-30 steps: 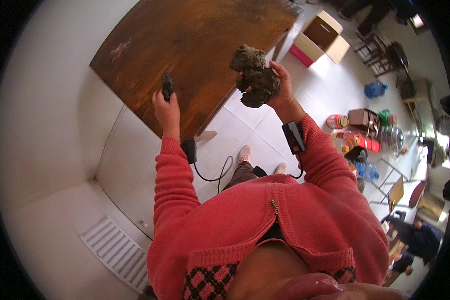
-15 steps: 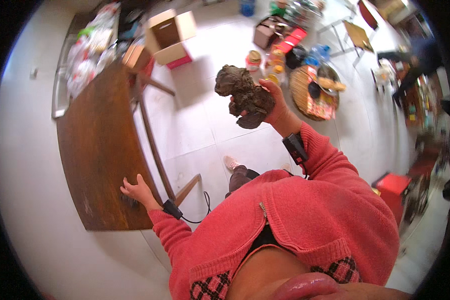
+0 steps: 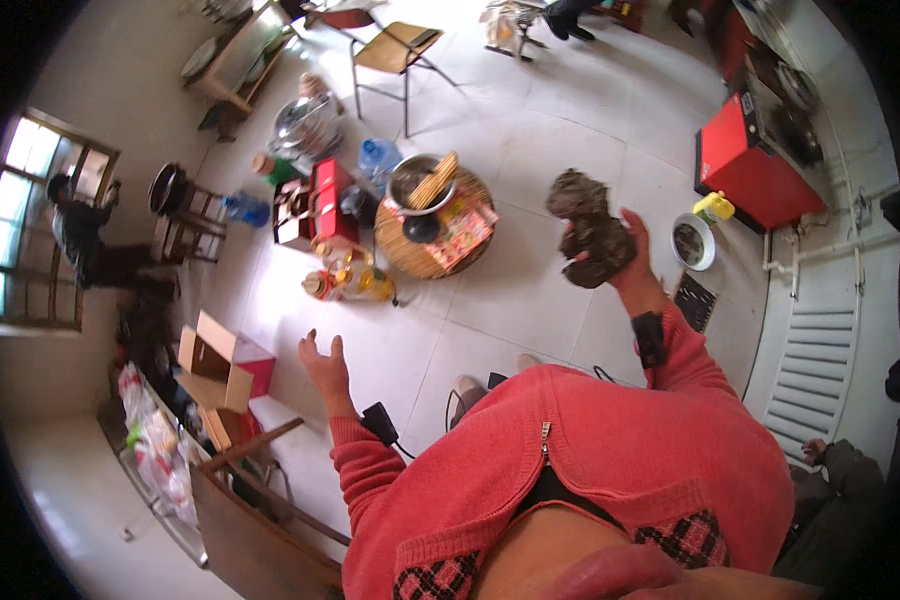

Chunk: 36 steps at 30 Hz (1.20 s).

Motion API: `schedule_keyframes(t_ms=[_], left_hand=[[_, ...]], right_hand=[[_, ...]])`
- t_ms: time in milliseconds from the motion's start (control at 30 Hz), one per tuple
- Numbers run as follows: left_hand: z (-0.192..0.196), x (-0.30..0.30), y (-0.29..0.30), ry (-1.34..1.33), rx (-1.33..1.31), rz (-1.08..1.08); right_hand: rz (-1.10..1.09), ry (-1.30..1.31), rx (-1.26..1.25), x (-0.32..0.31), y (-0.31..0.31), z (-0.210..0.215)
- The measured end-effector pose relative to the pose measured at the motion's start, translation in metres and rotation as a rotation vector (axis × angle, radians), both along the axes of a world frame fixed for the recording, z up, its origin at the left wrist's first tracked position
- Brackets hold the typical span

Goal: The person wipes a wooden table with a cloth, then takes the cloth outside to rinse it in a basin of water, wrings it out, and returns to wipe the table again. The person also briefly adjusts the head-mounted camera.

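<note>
Closest to us, our red knitted sweater (image 3: 580, 450) fills the lower middle of the frame. Just beyond it, left of centre, our left hand (image 3: 327, 370) reaches out with thumb and fingers apart above the pale tiled floor (image 3: 490, 310). Right of centre, our right hand (image 3: 640, 265) is clamped on a dark brown lumpy mass (image 3: 602, 245), which we hold raised above the floor, one lobe over another. At the lower left we see part of a wooden counter (image 3: 250, 540), and near it a cardboard box (image 3: 238, 385) with its flaps up. Farther out, above the centre, a round woven stand (image 3: 400, 242) carries a metal bowl (image 3: 395, 195) with a ribbed yellow piece (image 3: 433, 182) lying across it. At the right we have a white basin (image 3: 708, 255) near a red cabinet (image 3: 745, 165). Farthest off, a folding chair (image 3: 400, 48) stands at the top, and a person (image 3: 85, 230) is by the window (image 3: 5, 210) at the upper left.
</note>
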<state>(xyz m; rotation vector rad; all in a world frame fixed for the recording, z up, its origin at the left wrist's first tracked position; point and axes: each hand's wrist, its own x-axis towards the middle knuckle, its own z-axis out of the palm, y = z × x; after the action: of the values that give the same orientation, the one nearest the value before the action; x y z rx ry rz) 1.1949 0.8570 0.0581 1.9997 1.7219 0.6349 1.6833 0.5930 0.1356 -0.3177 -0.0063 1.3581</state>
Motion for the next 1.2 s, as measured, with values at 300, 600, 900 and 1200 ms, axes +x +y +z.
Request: schedule_keyframes(t_ms=[300, 600, 900, 1200], left_hand=[[-0.04, 0.185, 0.113, -0.035, -0.049, -0.189], [-0.049, 0.501, 0.249, -0.297, -0.253, -0.511], [-0.016, 0.757, 0.374, -0.167, -0.292, -0.626], [-0.019, 0.835, 0.502, -0.169, -0.317, -0.388]], right_hand=[[-0.504, -0.166, 0.133, 0.215, -0.044, -0.003], [-0.659, -0.237, 0.11, 0.388, 0.043, 0.005], [-0.618, -0.231, 0.131, 0.574, 0.182, 0.007], [-0.199, -0.108, 0.163, 0.762, 0.451, 0.023]])
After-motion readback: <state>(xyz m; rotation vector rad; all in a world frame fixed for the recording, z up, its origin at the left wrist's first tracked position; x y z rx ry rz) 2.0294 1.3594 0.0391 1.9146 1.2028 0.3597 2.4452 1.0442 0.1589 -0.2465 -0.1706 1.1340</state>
